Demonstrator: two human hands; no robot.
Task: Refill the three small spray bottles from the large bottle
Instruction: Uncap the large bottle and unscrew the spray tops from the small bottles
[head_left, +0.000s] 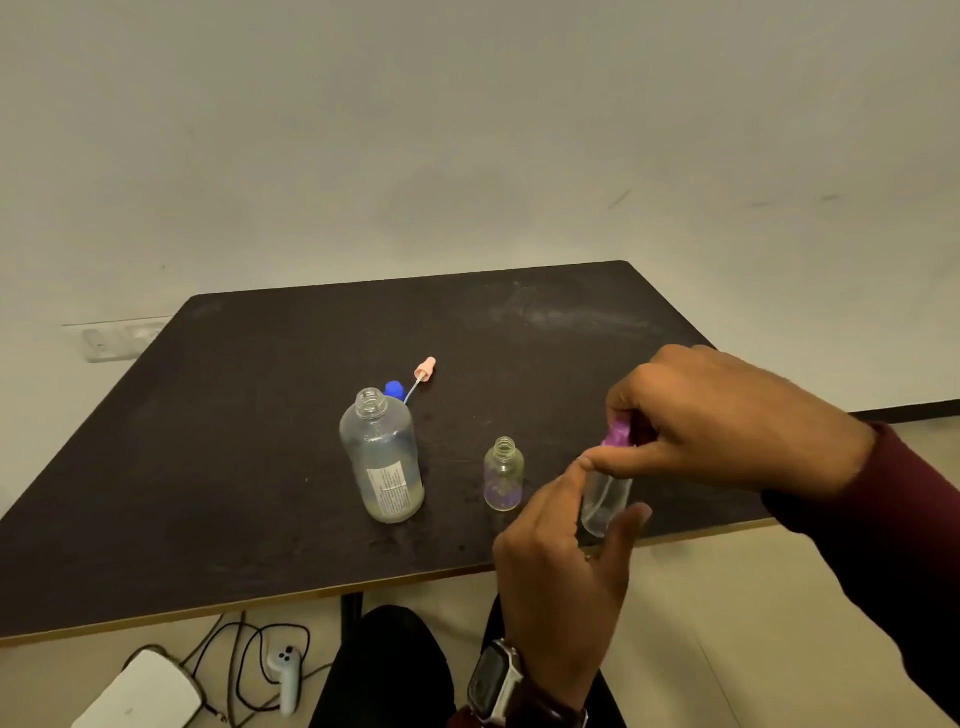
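Note:
The large clear bottle (383, 460) stands uncapped near the middle of the dark table (234, 441), with a little pale liquid at its bottom. Its blue cap (394, 389) lies just behind it, beside a pink spray head with its tube (423, 371). To its right, a small open spray bottle (503, 474) stands upright. My left hand (563, 566) grips a second small clear bottle (605, 501) over the table's front edge. My right hand (727, 421) pinches that bottle's purple spray top (619, 432). A third small bottle is not in sight.
The table's front edge runs just below my hands. On the floor at lower left lie a white device (140, 693), a white controller (285, 675) and black cables. My dark-clad knees (384, 670) sit under the table. A wall is behind.

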